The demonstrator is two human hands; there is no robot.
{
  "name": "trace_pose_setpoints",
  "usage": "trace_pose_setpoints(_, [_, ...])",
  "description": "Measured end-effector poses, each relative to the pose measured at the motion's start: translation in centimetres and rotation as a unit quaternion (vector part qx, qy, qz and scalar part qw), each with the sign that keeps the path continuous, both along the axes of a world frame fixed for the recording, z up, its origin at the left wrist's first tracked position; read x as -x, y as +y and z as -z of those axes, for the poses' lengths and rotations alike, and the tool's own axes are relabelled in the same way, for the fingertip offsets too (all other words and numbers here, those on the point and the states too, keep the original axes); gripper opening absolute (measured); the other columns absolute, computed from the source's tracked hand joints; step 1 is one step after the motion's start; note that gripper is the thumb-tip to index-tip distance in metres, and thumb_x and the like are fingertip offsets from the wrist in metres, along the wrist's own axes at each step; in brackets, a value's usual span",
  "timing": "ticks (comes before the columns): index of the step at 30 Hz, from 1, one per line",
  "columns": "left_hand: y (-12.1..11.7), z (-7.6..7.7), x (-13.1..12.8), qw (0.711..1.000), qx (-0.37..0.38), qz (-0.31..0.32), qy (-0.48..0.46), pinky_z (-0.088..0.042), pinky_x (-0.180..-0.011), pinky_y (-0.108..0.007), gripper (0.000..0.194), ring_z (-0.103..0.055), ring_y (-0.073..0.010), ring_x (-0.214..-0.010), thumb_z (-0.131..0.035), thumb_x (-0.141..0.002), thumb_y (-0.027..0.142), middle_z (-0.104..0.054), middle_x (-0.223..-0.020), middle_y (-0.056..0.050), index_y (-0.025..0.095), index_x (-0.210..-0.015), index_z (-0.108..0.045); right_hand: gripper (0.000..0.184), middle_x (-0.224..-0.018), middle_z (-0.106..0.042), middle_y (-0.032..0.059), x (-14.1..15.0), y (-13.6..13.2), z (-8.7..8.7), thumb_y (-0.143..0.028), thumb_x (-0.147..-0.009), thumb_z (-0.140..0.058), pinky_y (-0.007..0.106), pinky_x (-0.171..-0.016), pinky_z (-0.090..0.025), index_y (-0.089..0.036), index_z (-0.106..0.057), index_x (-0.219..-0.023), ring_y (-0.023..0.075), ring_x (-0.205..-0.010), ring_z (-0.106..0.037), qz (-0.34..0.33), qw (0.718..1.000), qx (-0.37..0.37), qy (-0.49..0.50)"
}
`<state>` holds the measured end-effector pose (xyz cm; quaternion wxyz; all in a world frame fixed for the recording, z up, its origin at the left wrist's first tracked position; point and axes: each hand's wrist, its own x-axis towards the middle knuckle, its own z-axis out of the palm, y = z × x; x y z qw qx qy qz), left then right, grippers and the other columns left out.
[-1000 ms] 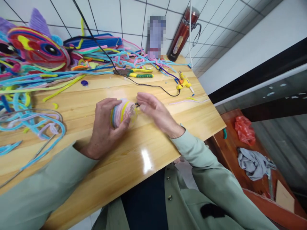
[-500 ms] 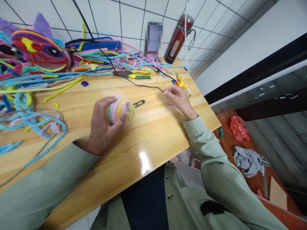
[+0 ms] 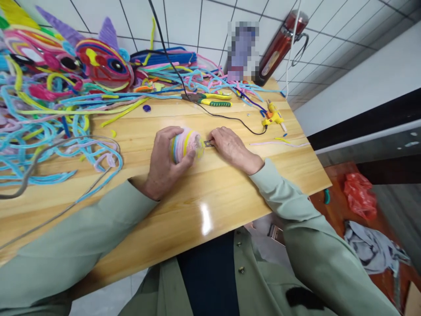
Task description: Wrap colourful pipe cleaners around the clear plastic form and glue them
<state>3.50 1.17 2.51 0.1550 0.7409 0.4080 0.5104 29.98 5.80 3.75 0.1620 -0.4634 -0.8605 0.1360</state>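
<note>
Where the broad wooden surface (image 3: 230,197) spreads beneath both forearms, its smooth, glossy boards give little friction, so resting the wrists on it should help steady the work. Across the far left lies a heap of fuzzy strands (image 3: 75,102), bendy and tangled, many of them pale blue; working to the right of it seems wise, since loose loops could snag. At the far right stands a shiny red flask (image 3: 279,48), cylindrical and hard. Far of the hands lie pliers (image 3: 217,104) with ribbed green-and-yellow handles.

On the left, the left hand (image 3: 166,160) is clamped around a ball, fingers over its far side and thumb across its near side. To its right, the right hand (image 3: 232,147) has its fingertips pinched together on a small piece. An even, gentle grip would suit the ball (image 3: 186,142), whose plush bands of pink, yellow and blue look easily squashed. From its right end juts the dark slotted piece (image 3: 208,143), narrow and apparently stiff, best handled straight along its length.
</note>
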Motion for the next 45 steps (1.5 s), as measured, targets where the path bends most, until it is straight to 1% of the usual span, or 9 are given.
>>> trace_pose_setpoints(4, [-0.1, 0.0, -0.2, 1.000, -0.020, 0.003, 0.004, -0.061, -0.116, -0.065, 0.045, -0.068, -0.0329, -0.137, -0.068, -0.106, 0.049, -0.067, -0.139, -0.010, 0.028, -0.143, -0.055, 0.019, -0.101, -0.071, 0.0102, -1.4, -0.7, 0.1, -0.025, -0.111, -0.051, 0.054, -0.105, -0.053, -0.026, -0.069, -0.104, 0.0320, -0.102, -0.063, 0.023, 0.999, 0.005, 0.040])
trace_pose_setpoints(9, [-0.2, 0.0, -0.4, 1.000, -0.020, 0.001, 0.006, -0.060, -0.117, -0.062, 0.045, -0.067, -0.0325, -0.138, -0.068, -0.106, 0.051, -0.067, -0.140, -0.011, 0.029, -0.143, -0.054, 0.027, -0.109, -0.070, 0.0083, -2.1, -1.3, -0.3, -0.043, -0.114, -0.047, 0.050, -0.104, -0.056, -0.028, -0.069, -0.112, 0.0289, -0.107, -0.066, 0.099, 0.983, -0.010, 0.155])
trace_pose_setpoints(13, [-0.2, -0.1, -0.2, 1.000, -0.020, 0.007, 0.013, -0.060, -0.117, -0.063, 0.045, -0.067, -0.0320, -0.138, -0.070, -0.106, 0.050, -0.067, -0.140, -0.011, 0.030, -0.144, -0.054, 0.031, -0.104, -0.069, 0.0037, -2.2, -2.0, -1.2, -0.051, -0.113, -0.049, 0.043, -0.096, -0.056, -0.028, -0.068, -0.109, 0.0232, -0.095, -0.065, 0.136, 0.955, 0.057, 0.257])
trace_pose_setpoints(15, [-0.3, -0.2, -0.2, 1.000, -0.012, 0.001, 0.021, -0.060, -0.118, -0.064, 0.045, -0.067, -0.0323, -0.139, -0.068, -0.107, 0.052, -0.066, -0.141, -0.010, 0.030, -0.144, -0.053, 0.032, -0.106, -0.069, 0.0030, -2.0, -2.5, -1.8, -0.056, -0.110, -0.055, 0.043, -0.095, -0.055, -0.027, -0.070, -0.110, 0.0232, -0.097, -0.065, 0.131, 0.949, 0.073, 0.278])
trace_pose_setpoints(20, [-0.4, -0.4, -0.3, 1.000, -0.014, 0.011, 0.016, -0.059, -0.118, -0.067, 0.045, -0.066, -0.0333, -0.139, -0.070, -0.106, 0.049, -0.065, -0.142, -0.011, 0.031, -0.144, -0.053, 0.034, -0.104, -0.071, 0.0036, -0.8, -4.0, -3.3, -0.061, -0.109, -0.060, 0.045, -0.098, -0.052, -0.029, -0.072, -0.106, 0.0262, -0.102, -0.064, 0.104, 0.965, 0.046, 0.238])
trace_pose_setpoints(25, [-0.5, -0.5, -0.4, 1.000, -0.022, 0.020, 0.006, -0.058, -0.121, -0.062, 0.046, -0.065, -0.0325, -0.140, -0.072, -0.107, 0.045, -0.064, -0.143, -0.011, 0.030, -0.146, -0.054, 0.032, -0.090, -0.068, -0.0008, 1.0, -5.8, -4.1, -0.059, -0.112, -0.055, 0.040, -0.081, -0.049, -0.031, -0.065, -0.103, 0.0221, -0.079, -0.058, 0.118, 0.963, 0.082, 0.229])
trace_pose_setpoints(29, [-0.6, -0.5, -0.4, 1.000, -0.016, 0.021, 0.001, -0.057, -0.122, -0.062, 0.048, -0.064, -0.0325, -0.141, -0.072, -0.107, 0.045, -0.063, -0.144, -0.011, 0.031, -0.149, -0.054, 0.034, -0.090, -0.071, -0.0008, 2.1, -6.8, -4.0, -0.058, -0.115, -0.049, 0.036, -0.073, -0.045, -0.030, -0.065, -0.105, 0.0200, -0.075, -0.060, 0.075, 0.975, 0.058, 0.202])
trace_pose_setpoints(36, [-0.6, -0.4, -0.1, 0.999, -0.006, 0.032, -0.003, -0.058, -0.121, -0.068, 0.052, -0.064, -0.0362, -0.143, -0.073, -0.107, 0.049, -0.063, -0.146, -0.011, 0.040, -0.154, -0.054, 0.063, -0.088, -0.073, 0.0035, 3.0, -7.3, -3.6, -0.068, -0.119, -0.025, 0.034, -0.065, -0.034, -0.022, -0.066, -0.106, 0.0179, -0.072, -0.060, 0.033, 0.995, -0.022, 0.095])
trace_pose_setpoints(45, [-0.6, -0.5, -0.1, 1.000, -0.008, 0.020, 0.014, -0.059, -0.120, -0.068, 0.050, -0.064, -0.0356, -0.143, -0.071, -0.109, 0.050, -0.065, -0.146, -0.012, 0.033, -0.153, -0.055, 0.062, -0.090, -0.074, 0.0051, 3.3, -7.2, -3.2, -0.066, -0.119, -0.022, 0.034, -0.065, -0.032, -0.022, -0.063, -0.107, 0.0182, -0.073, -0.059, 0.046, 0.996, -0.011, 0.077])
